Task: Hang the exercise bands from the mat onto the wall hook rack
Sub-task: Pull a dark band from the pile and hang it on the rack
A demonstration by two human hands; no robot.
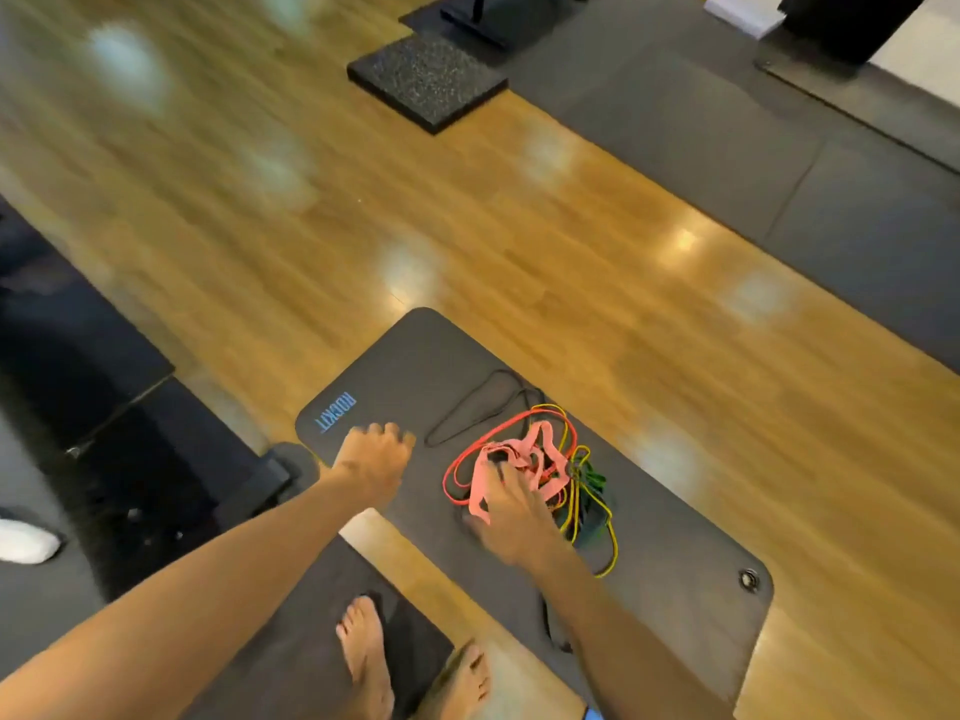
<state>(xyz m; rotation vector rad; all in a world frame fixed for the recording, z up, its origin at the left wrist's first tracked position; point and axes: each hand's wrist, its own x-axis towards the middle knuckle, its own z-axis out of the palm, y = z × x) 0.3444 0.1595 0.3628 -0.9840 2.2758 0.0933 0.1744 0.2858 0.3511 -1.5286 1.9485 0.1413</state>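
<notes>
A dark grey exercise mat (pixel 675 522) lies on the wooden floor. On it sits a tangled pile of bands: a wide pink band (pixel 524 454), a thin red loop (pixel 467 459), a yellow loop (pixel 571 491), a green band (pixel 595 483) and a thin black loop (pixel 483 402) off to the left. My right hand (pixel 506 522) reaches down into the pile with its fingers on the pink band. My left hand (pixel 376 457) hovers over the mat left of the pile, fingers curled, holding nothing. No wall hook rack is in view.
My bare feet (pixel 366 662) stand on a second dark mat at the bottom. A speckled black pad (pixel 426 80) lies at the top centre, dark rubber flooring (pixel 727 122) covers the top right, and dark equipment (pixel 78 356) stands at the left. Polished wooden floor (pixel 311 226) stretches between.
</notes>
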